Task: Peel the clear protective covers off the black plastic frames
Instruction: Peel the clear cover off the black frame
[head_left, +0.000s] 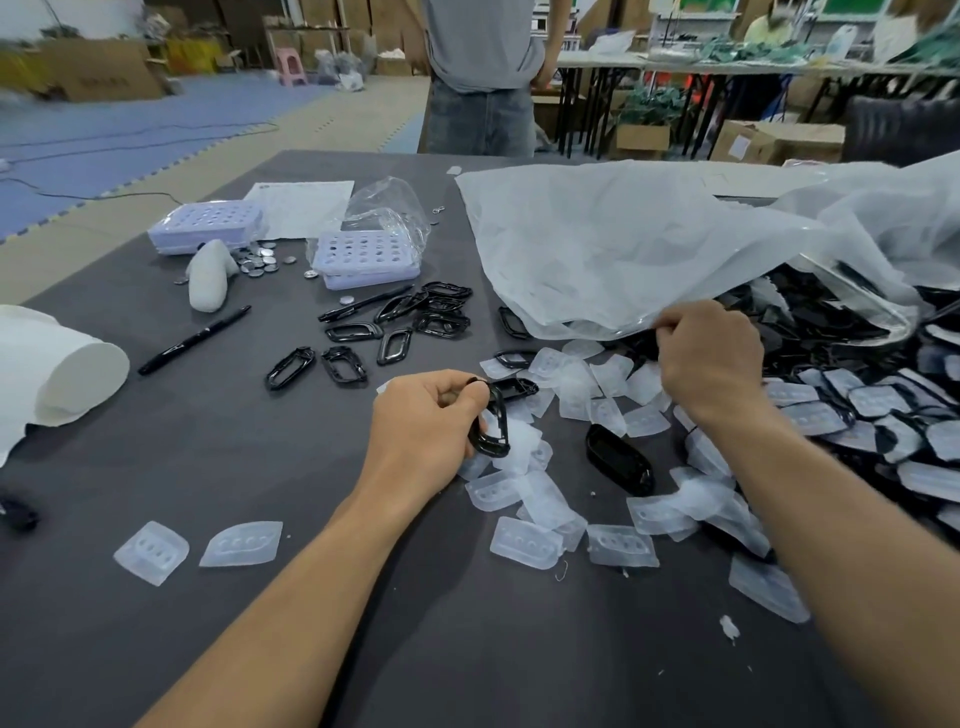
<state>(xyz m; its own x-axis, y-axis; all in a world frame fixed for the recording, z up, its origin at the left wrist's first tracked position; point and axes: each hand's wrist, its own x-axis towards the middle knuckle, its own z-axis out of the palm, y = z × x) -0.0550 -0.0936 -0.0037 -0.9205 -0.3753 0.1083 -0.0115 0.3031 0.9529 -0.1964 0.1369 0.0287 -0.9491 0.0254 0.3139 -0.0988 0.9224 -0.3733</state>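
Note:
My left hand (423, 426) grips a bare black plastic frame (493, 423) near the table's middle, fingers curled round it. My right hand (709, 358) pinches the lower edge of a large translucent plastic bag (623, 244) and holds it up. Under the bag to the right lies a heap of black frames with clear covers on them (857, 410). Several peeled clear covers (524, 540) are strewn between my hands and nearer me. A cluster of bare black frames (415, 322) lies beyond my left hand. One black oval part (618, 457) sits among the covers.
A black marker (195, 340) and a white roll (57, 369) lie at left. Two lilac perforated trays (369, 260), coin cells (260, 260), a white cloth piece (208, 280) and a sheet of paper sit at the back left. A person (483, 78) stands at the table's far edge.

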